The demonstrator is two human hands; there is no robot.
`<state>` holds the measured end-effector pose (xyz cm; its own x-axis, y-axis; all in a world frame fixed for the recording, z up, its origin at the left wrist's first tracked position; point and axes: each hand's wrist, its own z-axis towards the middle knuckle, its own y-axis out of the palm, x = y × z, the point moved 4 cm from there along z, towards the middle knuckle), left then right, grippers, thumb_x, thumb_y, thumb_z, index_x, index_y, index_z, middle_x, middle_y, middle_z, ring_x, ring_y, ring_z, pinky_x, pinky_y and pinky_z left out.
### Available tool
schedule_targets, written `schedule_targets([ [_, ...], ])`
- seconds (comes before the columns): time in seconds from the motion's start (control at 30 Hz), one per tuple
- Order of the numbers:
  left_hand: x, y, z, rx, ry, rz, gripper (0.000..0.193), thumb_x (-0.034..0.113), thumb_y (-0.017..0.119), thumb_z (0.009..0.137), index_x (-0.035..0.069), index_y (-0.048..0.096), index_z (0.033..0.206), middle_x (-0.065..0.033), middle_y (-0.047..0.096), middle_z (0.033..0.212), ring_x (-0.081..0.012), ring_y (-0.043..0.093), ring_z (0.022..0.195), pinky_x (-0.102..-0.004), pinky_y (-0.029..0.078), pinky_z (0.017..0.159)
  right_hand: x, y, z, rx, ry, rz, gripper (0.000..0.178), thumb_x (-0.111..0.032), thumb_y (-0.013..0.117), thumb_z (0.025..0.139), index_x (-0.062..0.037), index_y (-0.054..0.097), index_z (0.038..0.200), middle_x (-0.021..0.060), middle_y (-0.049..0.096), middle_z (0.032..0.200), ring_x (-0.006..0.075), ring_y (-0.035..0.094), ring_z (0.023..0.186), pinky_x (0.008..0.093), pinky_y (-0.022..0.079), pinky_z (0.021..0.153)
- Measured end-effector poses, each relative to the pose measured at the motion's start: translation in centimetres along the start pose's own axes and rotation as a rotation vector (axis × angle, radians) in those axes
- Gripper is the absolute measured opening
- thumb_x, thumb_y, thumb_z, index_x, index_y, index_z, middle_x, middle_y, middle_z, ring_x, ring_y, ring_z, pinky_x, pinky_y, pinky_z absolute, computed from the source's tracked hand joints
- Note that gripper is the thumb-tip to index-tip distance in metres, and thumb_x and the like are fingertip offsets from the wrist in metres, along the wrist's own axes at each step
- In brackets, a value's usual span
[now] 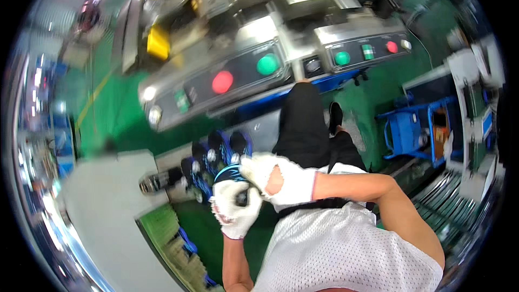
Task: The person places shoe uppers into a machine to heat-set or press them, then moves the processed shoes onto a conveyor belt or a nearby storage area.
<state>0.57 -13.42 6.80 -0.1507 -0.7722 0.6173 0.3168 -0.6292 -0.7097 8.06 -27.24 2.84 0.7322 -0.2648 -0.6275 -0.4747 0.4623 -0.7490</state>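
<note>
The left hand (235, 213) and right hand (284, 178) grasp, fingers (251, 170) curled, a rounded black part (229, 174) with bright-blue stripes; pale tabletop (113, 200) leftward, green floor (124, 103) beyond.

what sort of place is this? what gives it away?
Probably a factory floor or machine shop: a control panel with large red and green buttons, a green floor, and what looks like a roller track at lower right.
</note>
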Motion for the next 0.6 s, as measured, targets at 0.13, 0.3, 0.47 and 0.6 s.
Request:
schedule_targets([
  [0.13,6.6,4.6,10.1,-0.309,0.219,-0.078,0.031,0.009,0.088,0.073,0.009,0.073,0.1,-0.0098,0.068,0.09,-0.0275,0.068,0.085,-0.0378,0.056,0.078,5.3,-5.1,-3.9,0.369,0.193,0.236,0.038,-0.019,0.067,0.09,-0.0014,0.064,0.124,0.0197,0.069,0.119,0.036,0.072,0.106,0.0435,0.058,0.086],
  [0.3,17.5,10.2,20.8,-0.455,0.696,-0.087,0.058,0.017,0.092,0.073,0.004,0.069,0.124,-0.0186,0.068,0.126,-0.0392,0.065,0.12,-0.0472,0.054,0.101,10.5,-10.7,-16.3,0.452,0.649,0.899,0.063,-0.035,0.081,0.091,-0.0027,0.06,0.14,0.0094,0.072,0.125,0.0204,0.07,0.107,0.0328,0.054,0.097],
  [0.47,20.9,19.2,34.1,-0.225,0.9,0.102,0.049,0.008,0.079,0.086,0.003,0.065,0.132,-0.0217,0.061,0.139,-0.0385,0.062,0.128,-0.0456,0.052,0.107,11.6,-9.9,-25.4,1.197,0.76,1.427,0.078,-0.027,0.086,0.084,0.0024,0.052,0.148,0.0071,0.068,0.126,0.0176,0.063,0.114,0.0354,0.051,0.104],
  [0.6,20.2,29.7,46.8,-0.33,0.631,0.066,0.049,0.021,0.071,0.098,0.004,0.061,0.142,-0.021,0.06,0.143,-0.0307,0.064,0.127,-0.0388,0.053,0.107,15.4,-5.0,-32.1,1.421,0.935,1.416,0.076,-0.027,0.083,0.083,0.0014,0.051,0.147,0.0073,0.065,0.124,0.0163,0.062,0.109,0.0371,0.053,0.098],
])
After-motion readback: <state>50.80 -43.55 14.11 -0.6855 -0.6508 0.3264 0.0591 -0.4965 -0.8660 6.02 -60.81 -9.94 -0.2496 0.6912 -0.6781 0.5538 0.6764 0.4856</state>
